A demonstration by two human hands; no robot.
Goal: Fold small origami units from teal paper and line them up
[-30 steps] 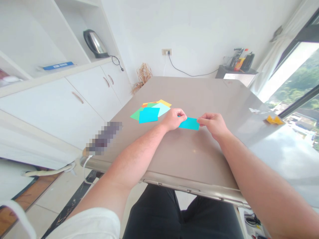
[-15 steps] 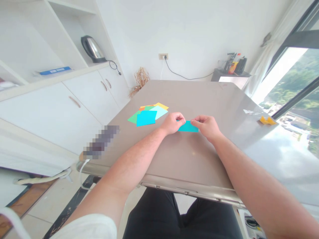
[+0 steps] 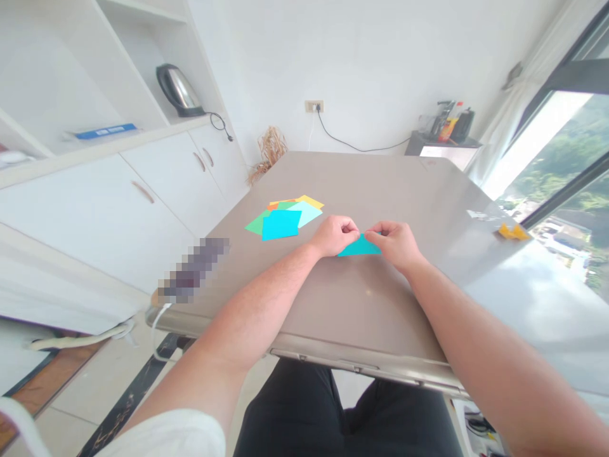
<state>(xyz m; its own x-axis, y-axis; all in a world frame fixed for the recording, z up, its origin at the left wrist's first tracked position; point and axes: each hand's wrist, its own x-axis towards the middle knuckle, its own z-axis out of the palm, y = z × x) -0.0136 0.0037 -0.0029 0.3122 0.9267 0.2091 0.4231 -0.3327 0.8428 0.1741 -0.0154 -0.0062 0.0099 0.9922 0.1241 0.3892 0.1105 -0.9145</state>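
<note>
A narrow strip of turquoise paper (image 3: 360, 246), which looks folded, lies near the middle of the table with its far edge under my fingers. My left hand (image 3: 337, 236) pinches that edge from the left, covering the paper's left corner. From the right, my right hand (image 3: 394, 242) pinches the same edge, its fingertips close to those of the left. To the left is a fanned pile of coloured paper sheets, with a turquoise sheet (image 3: 281, 225) on top and green, pale mint (image 3: 308, 213), orange and yellow (image 3: 311, 202) ones showing beneath.
The grey-brown table (image 3: 361, 184) has a yellow folded paper piece (image 3: 512, 231) at its right side. A blurred dark object (image 3: 194, 271) with a white cable lies at the left edge. A kettle (image 3: 179, 92) stands on the left shelf.
My left hand has slid right along the paper's far edge, closer to my right hand. My right hand has barely moved. The view has shifted slightly.
</note>
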